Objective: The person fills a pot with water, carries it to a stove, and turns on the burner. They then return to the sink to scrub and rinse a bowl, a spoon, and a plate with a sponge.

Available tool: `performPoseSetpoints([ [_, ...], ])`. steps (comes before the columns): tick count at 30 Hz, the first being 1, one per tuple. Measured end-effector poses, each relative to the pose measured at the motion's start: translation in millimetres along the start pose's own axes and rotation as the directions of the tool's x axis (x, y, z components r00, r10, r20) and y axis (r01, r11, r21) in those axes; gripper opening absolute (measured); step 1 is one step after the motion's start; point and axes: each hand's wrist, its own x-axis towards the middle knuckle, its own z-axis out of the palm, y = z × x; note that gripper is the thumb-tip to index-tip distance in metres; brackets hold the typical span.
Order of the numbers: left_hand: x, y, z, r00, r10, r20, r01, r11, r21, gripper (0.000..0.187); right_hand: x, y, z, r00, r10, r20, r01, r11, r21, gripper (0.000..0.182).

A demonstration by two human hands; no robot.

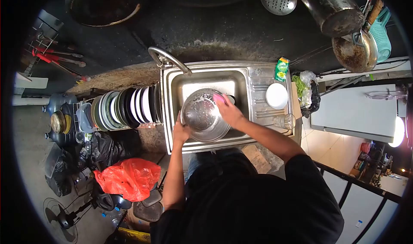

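Observation:
A round metal bowl (pixel 201 117), wet and with whitish foam spots inside, is tilted over the basin of the steel sink (pixel 167 132). My left hand (pixel 181 131) grips its rim on the left side. Against the bowl's upper right edge, my right hand (pixel 229 111) is closed round a pink sponge (pixel 220 99). Part of the basin floor and the drain are hidden behind the bowl and my right hand. Above the basin curves the faucet (pixel 172 58).
Plates (pixel 116 108) stand in a rack left of the sink. On the drainboard (pixel 260 85) are a white bowl (pixel 276 96), a glass mug (pixel 284 122) and a green packet (pixel 282 69). Pots (pixel 327 9) hang above. A red bag (pixel 129 177) lies lower left.

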Motion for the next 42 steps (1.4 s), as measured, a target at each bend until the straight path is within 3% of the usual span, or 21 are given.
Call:
performPoseSetpoints([
  [2,8.6,-42.4,4.9,0.996,-0.072,-0.052,0.059,0.975,-0.216,0.062,-5.7,-48.3,19.9,0.979,-0.199,-0.044,0.197,0.869,0.455,0.037],
  [5,-2.3,-52.1,-11.0,0.961,-0.269,-0.06,0.239,0.921,-0.308,0.045,-22.9,-78.7,-25.6,0.96,0.017,-0.279,0.242,0.445,0.862,0.034],
  [7,-1.5,-85.3,-7.0,0.963,-0.258,-0.082,0.218,0.918,-0.33,0.036,-22.2,-70.2,-49.5,0.942,0.17,-0.289,0.255,0.199,0.946,0.026],
  [9,-21.7,-46.2,-21.4,0.938,-0.339,-0.07,0.289,0.878,-0.381,0.038,-24.5,-60.0,-52.7,0.979,0.199,-0.053,0.133,-0.414,0.9,0.021],
  [11,-24.4,-29.2,-29.0,0.908,-0.413,-0.063,0.345,0.827,-0.444,0.039,-39.2,-42.2,-42.0,0.928,0.334,0.168,0.055,-0.567,0.822,0.024],
  [14,-23.4,-29.1,-33.7,0.889,-0.457,0.043,0.419,0.769,-0.483,0.034,-51.3,-32.6,41.6,0.561,0.73,0.391,0.269,-0.607,0.748,0.026],
  [15,-24.4,-26.8,-33.5,0.888,-0.459,0.038,0.418,0.769,-0.484,0.034,-63.0,-23.0,86.6,0.439,0.748,0.498,0.07,-0.581,0.811,0.024],
  [16,-25.4,-24.2,-32.3,0.893,-0.448,0.047,0.402,0.745,-0.532,0.028,-70.9,-15.6,122.9,0.197,0.817,0.542,0.158,-0.572,0.805,0.025],
  [19,-26.9,-13.5,-32.0,0.894,-0.446,0.041,0.393,0.737,-0.55,0.022,-96.9,29.6,167.7,-0.098,0.775,0.624,0.258,-0.586,0.768,0.028],
  [23,-33.9,11.0,-34.7,0.854,-0.511,0.103,0.459,0.644,-0.612,0.026,-103.3,42.2,176.8,-0.107,0.832,0.544,0.0,-0.547,0.837,0.03],
  [25,-34.8,14.6,-31.4,0.854,-0.51,0.101,0.445,0.616,-0.65,0.026,-94.1,44.2,136.8,-0.201,0.946,0.254,-0.469,-0.32,0.823,0.027],
  [26,-35.4,18.4,-27.0,0.852,-0.52,0.066,0.43,0.621,-0.655,0.027,-77.1,42.3,128.0,-0.088,0.941,0.327,-0.066,-0.333,0.941,0.032],
  [28,-31.8,14.9,-18.1,0.868,-0.487,0.096,0.417,0.612,-0.672,0.027,-55.0,33.1,45.8,0.352,0.623,0.699,-0.083,-0.723,0.686,0.036],
  [29,-29.2,15.3,-11.8,0.869,-0.485,0.098,0.418,0.613,-0.671,0.026,-39.9,5.3,59.5,0.539,0.535,0.651,-0.176,-0.684,0.708,0.061],
  [31,-24.3,22.7,4.4,0.86,-0.51,0.033,0.405,0.641,-0.652,0.025,-24.1,20.3,-39.6,0.709,0.077,0.701,-0.266,-0.891,0.367,0.083],
  [34,-15.9,39.9,7.1,0.904,-0.413,0.108,0.38,0.664,-0.643,0.026,-8.4,7.1,-31.6,0.709,0.439,0.552,-0.418,-0.368,0.83,0.088],
  [37,-0.5,27.9,18.1,0.916,-0.294,0.274,0.397,0.765,-0.507,0.022,-9.4,33.5,-37.3,0.681,0.23,0.695,-0.399,-0.679,0.616,0.085],
  [39,12.5,22.4,28.6,0.933,-0.307,0.187,0.359,0.783,-0.507,0.02,-8.4,24.7,-33.3,0.688,0.32,0.652,-0.317,-0.675,0.666,0.085],
  [40,24.2,23.4,28.6,0.981,-0.012,-0.194,-0.046,0.955,-0.294,0.019,-7.2,12.9,-25.0,0.652,0.581,0.488,-0.306,-0.386,0.87,0.086],
  [41,33.3,31.7,26.7,0.814,0.361,-0.455,-0.377,0.924,0.059,0.019,-7.9,18.3,-39.3,0.613,0.754,0.235,-0.32,-0.035,0.947,0.088],
  [42,39.8,38.3,22.0,0.88,0.257,-0.4,-0.274,0.961,0.014,0.021,-14.9,22.6,-56.1,0.649,0.6,0.467,-0.282,-0.38,0.881,0.09],
])
